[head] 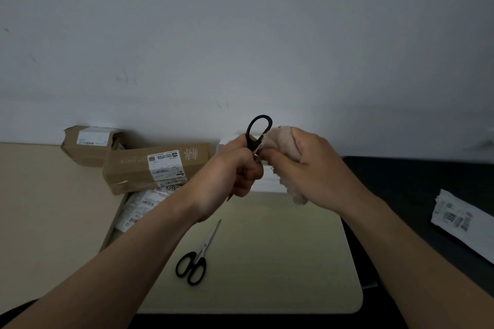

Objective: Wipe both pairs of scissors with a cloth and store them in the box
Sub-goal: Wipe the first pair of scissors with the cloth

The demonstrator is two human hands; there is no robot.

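My left hand grips a pair of black-handled scissors, one handle loop sticking up above my fist and a blade tip poking out below it. My right hand holds a beige cloth bunched against the scissors near their pivot. A second pair of black-handled scissors lies shut on the pale mat below my left forearm, blades pointing away from me. A white box sits behind my hands, mostly hidden by them.
Two brown cardboard parcels with shipping labels stand at the back left against the wall, and a flat labelled package lies in front of them. A white plastic mailer lies on the dark surface at the right.
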